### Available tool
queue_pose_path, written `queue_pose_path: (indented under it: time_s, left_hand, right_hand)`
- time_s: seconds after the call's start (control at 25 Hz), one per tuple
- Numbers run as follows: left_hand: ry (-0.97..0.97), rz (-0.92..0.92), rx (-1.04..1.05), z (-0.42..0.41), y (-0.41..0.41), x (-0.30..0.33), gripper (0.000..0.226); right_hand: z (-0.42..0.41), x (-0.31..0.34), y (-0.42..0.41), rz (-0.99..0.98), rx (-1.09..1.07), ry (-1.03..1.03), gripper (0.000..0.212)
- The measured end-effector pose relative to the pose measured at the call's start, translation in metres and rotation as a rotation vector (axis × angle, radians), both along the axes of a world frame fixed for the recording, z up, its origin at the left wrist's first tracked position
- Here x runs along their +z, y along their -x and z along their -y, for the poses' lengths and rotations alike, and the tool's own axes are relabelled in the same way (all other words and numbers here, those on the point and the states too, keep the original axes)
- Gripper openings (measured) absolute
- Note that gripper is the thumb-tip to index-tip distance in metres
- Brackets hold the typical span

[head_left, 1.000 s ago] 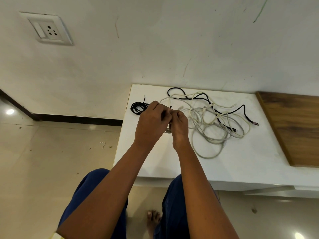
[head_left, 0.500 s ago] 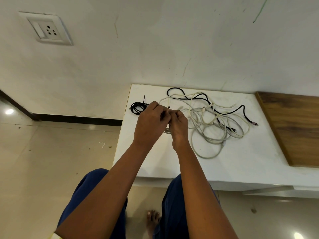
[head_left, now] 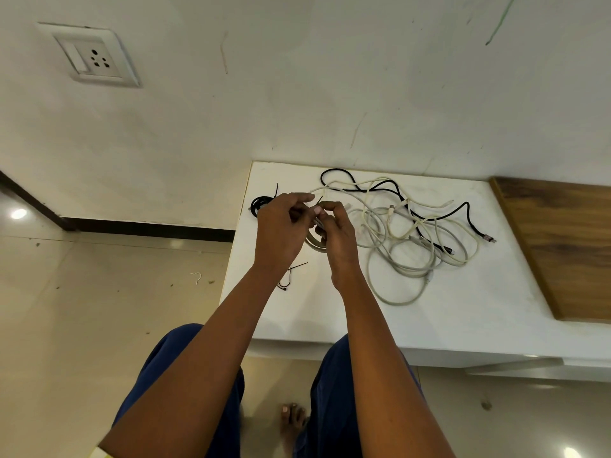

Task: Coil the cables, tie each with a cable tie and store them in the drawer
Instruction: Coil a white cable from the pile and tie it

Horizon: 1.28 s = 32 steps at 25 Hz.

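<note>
Both hands meet over the left part of the white table [head_left: 463,312], just left of centre in the frame. The left hand [head_left: 281,229] and the right hand [head_left: 337,236] have their fingers curled and pressed close together, pinching a small pale coil [head_left: 314,244] whose loops hang below them; it is held up off the table, probably so a cable tie can be passed round the bundle. A thin dark strip [head_left: 319,200] pokes up between the fingertips, likely the tail of that tie, though it is too fine to be sure.

To the right lies a loose tangle of white cables [head_left: 413,252] with a black cable [head_left: 469,219] threaded through, waiting their turn. At the table's upper left corner sits a black coil [head_left: 259,206], apparently tied already, set aside out of the way. Spare cable ties [head_left: 291,276] rest just below the left wrist, within easy reach.

The hands cover the tie's head and most of the coil, so whether it is fastened cannot be told. No drawer shows anywhere
</note>
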<state>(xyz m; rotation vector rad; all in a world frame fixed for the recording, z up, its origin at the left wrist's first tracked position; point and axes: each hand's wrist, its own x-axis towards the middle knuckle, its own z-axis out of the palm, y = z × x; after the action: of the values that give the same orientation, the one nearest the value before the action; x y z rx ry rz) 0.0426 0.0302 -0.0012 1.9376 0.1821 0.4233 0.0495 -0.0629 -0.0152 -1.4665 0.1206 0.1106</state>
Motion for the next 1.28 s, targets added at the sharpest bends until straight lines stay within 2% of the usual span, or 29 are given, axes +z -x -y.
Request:
queue_pose_path:
  time_s: [0.08, 0.28, 0.52, 0.72, 0.88, 1.16, 1.28]
  left_hand:
    - [0.105, -0.071, -0.037, -0.002, -0.002, 0.001, 0.020]
    - [0.543, -0.260, -0.118, -0.013, -0.005, 0.003, 0.008]
    - [0.824, -0.320, -0.163, -0.017, -0.008, 0.006, 0.006]
    - [0.745, -0.285, -0.199, -0.017, -0.007, 0.008, 0.009]
    - [0.665, -0.255, -0.183, -0.016, -0.005, 0.009, 0.011]
    - [0.617, -0.165, -0.133, -0.016, -0.004, 0.004, 0.008]
    - [0.570, -0.158, -0.145, -0.016, -0.002, 0.000, 0.007]
  right_hand:
    - [0.001, -0.001, 0.000, 0.008, 0.002, -0.004, 0.015]
    - [0.006, -0.003, -0.002, 0.048, 0.029, 0.025, 0.014]
    - [0.005, 0.001, -0.002, 0.021, 0.011, -0.012, 0.022]
    - [0.010, 0.005, -0.002, -0.063, 0.002, -0.080, 0.017]
    - [0.012, 0.006, -0.002, -0.106, -0.021, -0.041, 0.017]
    - [0.009, 0.006, -0.001, -0.025, 0.047, -0.014, 0.019]
    - [0.010, 0.003, 0.000, -0.027, 0.062, 0.065, 0.019]
